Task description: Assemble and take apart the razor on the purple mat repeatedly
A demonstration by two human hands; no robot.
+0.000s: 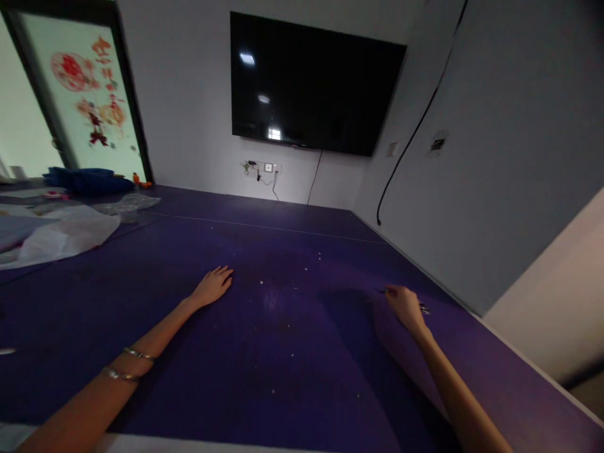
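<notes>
My left hand (213,287) rests palm down on the purple tabletop (283,314), its fingers stretched out and holding nothing. Farther right, my right hand (404,307) is closed in a pinch. A thin dark tip (381,290) pokes out from its fingertips, too small to name. On the far side of that hand, small dark and pale pieces (425,309) show; whether they belong to the held thing, I cannot tell. Tiny white scraps, among them a larger scrap (262,282), are scattered between my hands.
White sheeting (70,234) and clear plastic (129,204) lie at the left, near a dark blue cloth bundle (87,180). Walls border the table at the back and right. A black cable (410,141) hangs down the right wall; a television (311,85) is mounted at the back.
</notes>
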